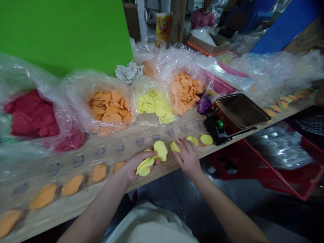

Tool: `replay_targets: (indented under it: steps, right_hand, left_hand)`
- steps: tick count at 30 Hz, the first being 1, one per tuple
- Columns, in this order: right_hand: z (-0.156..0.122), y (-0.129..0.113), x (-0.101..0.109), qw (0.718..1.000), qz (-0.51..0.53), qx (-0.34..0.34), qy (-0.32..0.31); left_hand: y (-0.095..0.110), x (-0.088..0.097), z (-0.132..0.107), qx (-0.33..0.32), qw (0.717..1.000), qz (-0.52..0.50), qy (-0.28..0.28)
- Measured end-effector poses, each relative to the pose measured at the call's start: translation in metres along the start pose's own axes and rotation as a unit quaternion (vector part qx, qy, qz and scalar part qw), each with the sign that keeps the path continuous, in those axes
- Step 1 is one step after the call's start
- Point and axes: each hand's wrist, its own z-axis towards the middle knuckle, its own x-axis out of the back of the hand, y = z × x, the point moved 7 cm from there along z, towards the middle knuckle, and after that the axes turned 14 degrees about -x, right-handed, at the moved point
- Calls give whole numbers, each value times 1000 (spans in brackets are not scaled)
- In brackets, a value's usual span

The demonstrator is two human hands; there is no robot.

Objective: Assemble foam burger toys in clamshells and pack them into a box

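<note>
My left hand (pixel 138 164) is closed round a bunch of thin yellow foam-like pieces (pixel 145 166), with one rounded yellow piece (pixel 160 149) sticking up beyond the fingers. My right hand (pixel 188 157) has its fingers on a single yellow piece (pixel 174 146), low over the row of clear plastic trays (pixel 130 143). Just past that hand, another yellow piece (pixel 192 140) and a yellow piece on top of an orange one (pixel 206 139) lie in the row. Left of my hands, orange pieces (pixel 99 172) sit in the tray spaces nearest me.
Open plastic bags hold dark red pieces (pixel 32 116), orange pieces (pixel 111 108), yellow pieces (pixel 153 103) and lighter orange pieces (pixel 186 89). A black tape dispenser (pixel 215 130) stands beside a brown-lidded box (pixel 243 109). A red crate (pixel 278 182) is below the table's right side. Someone in pink (pixel 202 18) is behind.
</note>
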Motion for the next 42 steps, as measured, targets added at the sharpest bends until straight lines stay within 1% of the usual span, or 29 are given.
replay_targets:
  steps: [1, 2, 4, 5, 6, 8, 9, 11, 13, 15, 17, 19, 20, 22, 23, 24, 25, 27, 28, 29, 31, 32, 33, 34, 36, 37, 38, 40, 42]
  right_hand:
    - [4, -1, -2, 995, 80, -49, -29]
    - [8, -3, -9, 980, 159, -96, -73]
    - [15, -6, -23, 933, 283, -168, -146]
    - [18, -6, -27, 918, 317, -189, -147]
    - [22, -4, -26, 915, 329, -199, -121]
    - [26, -2, -24, 934, 298, -185, -64]
    - [26, -4, -27, 948, 265, -164, -70]
    - [22, -11, -42, 968, 185, -112, -127]
    - [15, -18, -57, 982, 87, -53, -161]
    - [10, -23, -63, 991, -26, 7, -130]
    - [6, -27, -64, 988, -110, 55, -96]
    - [5, -32, -59, 985, -140, 77, -71]
    - [4, -35, -54, 987, -133, 77, -54]
    - [3, -44, -43, 996, -68, 50, -20]
    - [2, -48, -41, 1000, -6, 22, -20]
    - [1, -52, -44, 996, 70, -10, -46]
    - [-1, -56, -52, 983, 149, -45, -94]
    - [-4, -65, -73, 937, 268, -113, -196]
    - [-4, -67, -82, 918, 297, -140, -225]
    - [-2, -67, -86, 911, 307, -160, -225]
    - [7, -63, -79, 930, 287, -169, -155]
    - [12, -61, -74, 944, 266, -157, -119]
    - [15, -62, -71, 954, 244, -139, -106]
    - [17, -63, -71, 960, 225, -119, -114]
    - [16, -68, -80, 960, 199, -90, -177]
    - [14, -71, -86, 958, 184, -80, -204]
    - [12, -73, -91, 962, 155, -67, -214]
    - [9, -79, -99, 981, 53, -14, -186]
    - [5, -87, -107, 985, -76, 62, -145]
  left_hand:
    - [0, -2, -2, 2, 1000, 17, -6]
    - [0, -3, -4, 3, 999, 33, -9]
    - [2, -1, -9, -1, 998, 60, -3]
    - [3, 3, -13, -5, 998, 66, 7]
    - [5, 9, -17, -12, 998, 66, 19]
    - [10, 27, -27, -24, 997, 47, 57]
    - [12, 37, -33, -25, 996, 28, 81]
    - [13, 56, -43, -16, 992, -26, 121]
    - [11, 68, -51, 0, 986, -82, 143]
    - [10, 72, -56, 4, 980, -127, 151]
    - [9, 73, -58, 7, 974, -159, 161]
    - [7, 71, -59, 18, 968, -185, 166]
    - [6, 70, -59, 27, 967, -195, 164]
    - [1, 66, -57, 44, 965, -211, 151]
    - [-1, 64, -56, 48, 965, -214, 144]
    - [-2, 63, -55, 47, 966, -213, 139]
    - [-3, 62, -54, 39, 967, -209, 136]
    - [-2, 63, -53, 2, 970, -199, 141]
    - [0, 64, -53, -23, 970, -193, 148]
    - [4, 68, -55, -49, 968, -191, 158]
    - [10, 78, -61, -82, 957, -205, 187]
    - [13, 85, -66, -88, 949, -221, 205]
    - [15, 92, -71, -89, 940, -241, 223]
    - [16, 99, -76, -89, 931, -262, 240]
    - [19, 110, -85, -90, 916, -290, 262]
    - [20, 114, -89, -94, 913, -297, 265]
    - [21, 116, -92, -98, 912, -300, 263]
    - [21, 118, -95, -102, 916, -296, 250]
    - [19, 119, -98, -102, 925, -273, 245]
